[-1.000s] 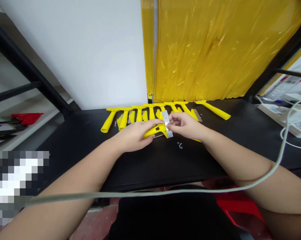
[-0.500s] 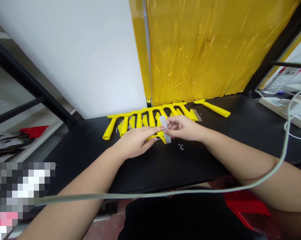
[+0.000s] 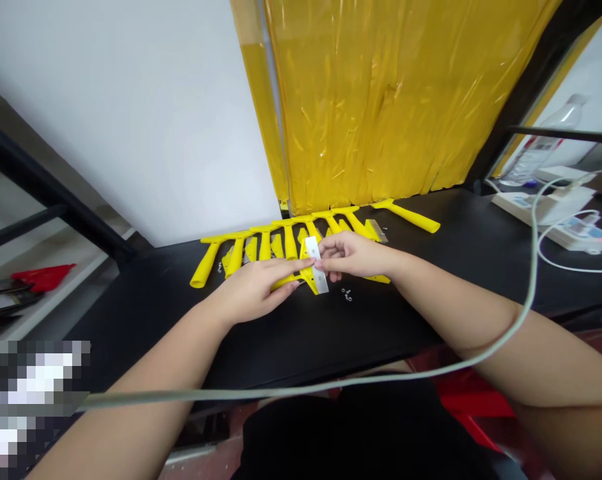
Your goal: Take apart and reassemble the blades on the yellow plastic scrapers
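My left hand [image 3: 253, 288] is closed around a yellow scraper handle [image 3: 305, 277], its index finger reaching onto a flat metal blade [image 3: 322, 284] that lies across the scraper's head. Pinching the blade's right side, my right hand [image 3: 351, 256] has its thumb against the metal and its other fingers curled. Small screws or nuts [image 3: 347, 295] lie just below the right hand. Behind both hands runs a row of yellow scraper handles [image 3: 264, 245], with yellow head pieces [image 3: 251, 249] and metal plates between them. Another yellow piece [image 3: 381, 279] shows partly below my right wrist.
One yellow handle [image 3: 415, 219] lies apart at the right of the black table [image 3: 291, 347]. White boxes [image 3: 573, 223] and a plastic bottle [image 3: 545, 143] are farther right. A pale cable [image 3: 361, 382] crosses before my forearms. Yellow film [image 3: 381, 100] and a white panel [image 3: 145, 120] stand behind.
The view has shifted slightly to the right, so everything sits farther left. The blade has changed angle a little and looks brighter, with holes showing. Both hands keep their hold.
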A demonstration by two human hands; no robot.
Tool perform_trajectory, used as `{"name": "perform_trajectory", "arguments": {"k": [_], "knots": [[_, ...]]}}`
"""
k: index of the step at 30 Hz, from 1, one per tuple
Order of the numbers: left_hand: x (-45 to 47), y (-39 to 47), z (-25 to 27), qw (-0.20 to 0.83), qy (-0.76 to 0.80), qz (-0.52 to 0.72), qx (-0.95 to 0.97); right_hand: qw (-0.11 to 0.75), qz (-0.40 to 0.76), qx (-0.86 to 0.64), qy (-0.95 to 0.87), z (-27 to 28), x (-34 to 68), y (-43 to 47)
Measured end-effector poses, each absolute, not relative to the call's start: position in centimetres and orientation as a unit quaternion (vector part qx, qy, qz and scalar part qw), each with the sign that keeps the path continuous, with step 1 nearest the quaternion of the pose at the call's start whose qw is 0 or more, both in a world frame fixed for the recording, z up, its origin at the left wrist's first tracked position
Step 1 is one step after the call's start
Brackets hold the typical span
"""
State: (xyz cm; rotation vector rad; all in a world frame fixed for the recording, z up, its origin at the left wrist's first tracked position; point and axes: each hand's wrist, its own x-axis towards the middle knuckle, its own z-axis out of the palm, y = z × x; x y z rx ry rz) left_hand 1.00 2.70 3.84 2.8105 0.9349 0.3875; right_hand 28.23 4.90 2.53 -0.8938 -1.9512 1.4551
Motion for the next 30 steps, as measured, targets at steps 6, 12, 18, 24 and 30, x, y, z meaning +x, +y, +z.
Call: {"name": "perform_trajectory", "arguments": {"k": [6,12,18,24,30], "knots": [[1.0,2.8,4.0,0.07,0.315,0.127,0.938,0.263,0.482,-0.353,-0.757,2.8,28.6,5.2],[0.7,3.1,4.0,0.07,0.344,0.118,0.929,0.177,0.263,-0.473,-0.822,4.7,32.1,5.6],[0.7,3.1,3.8,0.078,0.327,0.115,0.935,-0.008,0.2,-0.569,-0.797,5.0,33.8,5.9],[0.8,3.1,3.8,0.091,0.326,0.11,0.934,-0.007,0.231,-0.549,-0.803,4.6,33.2,5.7],[0.9,3.0,3.9,0.106,0.326,0.116,0.932,0.05,0.146,-0.56,-0.814,5.0,33.3,5.9]]}}
